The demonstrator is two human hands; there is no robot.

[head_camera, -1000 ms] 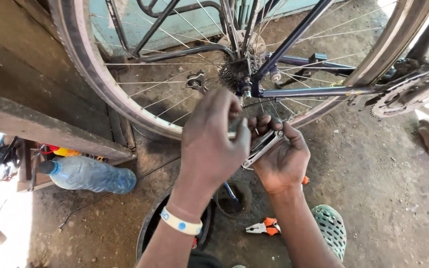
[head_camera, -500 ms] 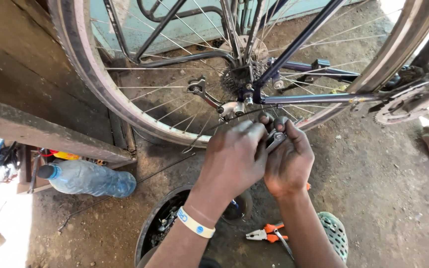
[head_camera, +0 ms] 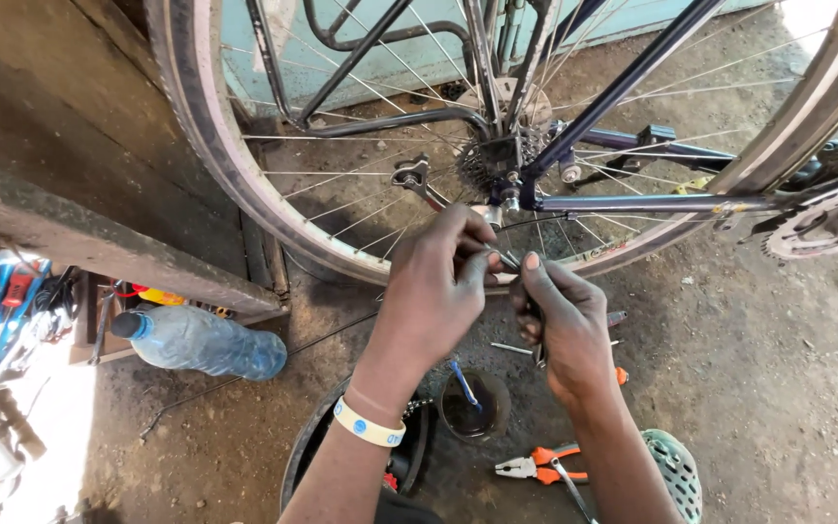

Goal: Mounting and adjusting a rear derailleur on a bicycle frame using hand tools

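Clear plastic bottle [head_camera: 201, 342] lies beside the wall

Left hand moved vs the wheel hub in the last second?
Yes. The left hand has gone up toward the wheel hub; its fingertips now sit just below the axle, pinching a small metal part beside the right hand.
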